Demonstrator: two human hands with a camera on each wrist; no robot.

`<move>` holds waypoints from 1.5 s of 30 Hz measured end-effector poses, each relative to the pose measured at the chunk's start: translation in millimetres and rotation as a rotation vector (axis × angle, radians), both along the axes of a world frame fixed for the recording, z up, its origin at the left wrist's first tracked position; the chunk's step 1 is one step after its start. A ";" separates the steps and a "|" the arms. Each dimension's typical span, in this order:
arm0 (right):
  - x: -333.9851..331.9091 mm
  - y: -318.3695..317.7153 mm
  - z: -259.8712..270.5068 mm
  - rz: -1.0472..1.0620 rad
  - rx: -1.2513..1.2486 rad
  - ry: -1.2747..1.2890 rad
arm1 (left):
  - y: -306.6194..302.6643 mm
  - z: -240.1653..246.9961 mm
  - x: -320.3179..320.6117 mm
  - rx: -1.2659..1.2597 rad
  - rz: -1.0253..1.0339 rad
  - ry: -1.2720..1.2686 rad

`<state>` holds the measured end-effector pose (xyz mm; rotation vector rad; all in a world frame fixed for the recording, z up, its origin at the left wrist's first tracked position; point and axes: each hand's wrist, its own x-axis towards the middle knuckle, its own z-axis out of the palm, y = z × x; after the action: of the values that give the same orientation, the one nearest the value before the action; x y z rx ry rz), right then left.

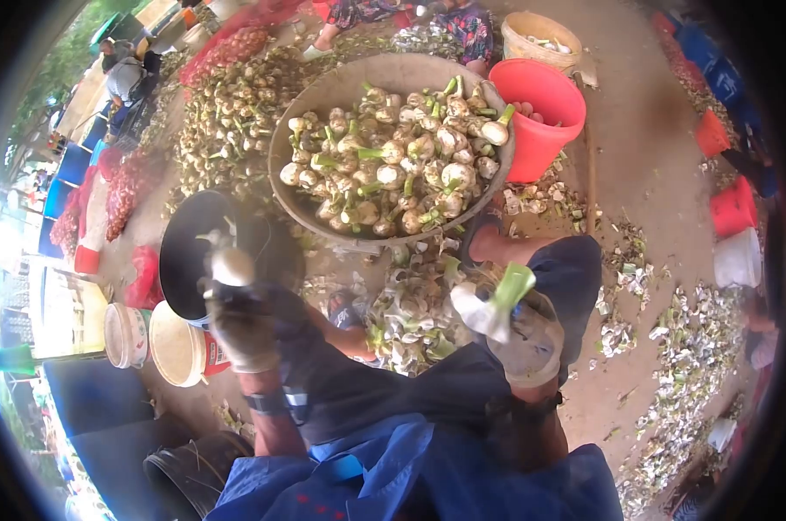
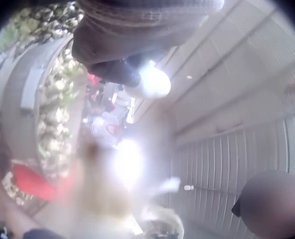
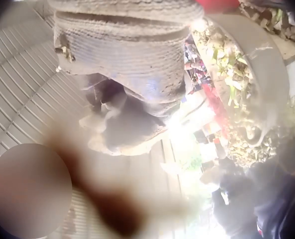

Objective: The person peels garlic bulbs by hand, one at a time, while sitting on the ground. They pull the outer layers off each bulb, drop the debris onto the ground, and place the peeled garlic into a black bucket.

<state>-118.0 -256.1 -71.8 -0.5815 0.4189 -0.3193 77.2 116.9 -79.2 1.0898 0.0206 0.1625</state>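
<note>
The gloved left hand (image 1: 243,334) is raised beside a black bucket (image 1: 180,260), a peeled white garlic bulb (image 1: 233,267) at its fingertips. In the left wrist view the bulb (image 2: 155,83) shows bright against the dark fingers of the left hand (image 2: 132,37). Over the right knee, the gloved right hand (image 1: 530,347) grips a cut green stem (image 1: 514,288) with pale husk (image 1: 473,308) hanging from it. The right wrist view shows the right hand (image 3: 122,64) curled round whitish husk (image 3: 120,145); its fingertips are partly hidden. Unpeeled garlic (image 1: 393,152) fills a wide round basin (image 1: 282,139) ahead.
A red bucket (image 1: 540,152) stands against the basin's right side, with a tan tub (image 1: 540,43) behind. Heaped garlic (image 1: 228,122) lies left of the basin. Peelings (image 1: 414,321) cover the ground between the legs. Two white buckets (image 1: 174,343) (image 1: 125,334) stand at left.
</note>
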 end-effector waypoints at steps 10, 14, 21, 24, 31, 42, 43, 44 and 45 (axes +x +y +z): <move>46.7 14.9 9.5 0.470 -1.194 0.297 | -20.9 26.3 46.5 1.187 -0.076 -0.305; 56.3 15.1 -5.5 0.363 -1.347 0.322 | -109.3 -16.9 84.4 1.096 -0.303 -0.121; 43.9 6.5 -30.3 0.343 -1.359 0.324 | -159.0 -59.4 114.9 1.375 -0.423 -0.170; 39.9 8.5 -26.8 0.341 -1.235 0.250 | -149.7 -22.1 76.6 0.992 -0.495 -0.036; 62.5 29.3 20.4 0.136 -1.502 -0.045 | -149.3 57.8 -36.9 0.922 -0.677 0.007; 45.9 52.6 -0.4 0.127 -1.420 0.033 | -159.6 65.1 -63.1 0.739 -0.719 0.044; 46.5 53.5 -0.9 0.129 -1.319 0.124 | -160.7 73.2 -67.4 0.995 -0.714 -0.094; 47.6 56.5 -3.4 0.136 -1.213 0.209 | -159.4 77.5 -71.6 1.253 -0.692 -0.231; 49.8 61.8 -15.5 0.118 -1.096 0.217 | -156.2 68.3 -75.1 1.362 -0.660 -0.431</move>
<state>-68.2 -194.3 -87.2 -1.7172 0.3933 -0.3600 2.1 -39.3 -10.9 2.3143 -0.9499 -0.2436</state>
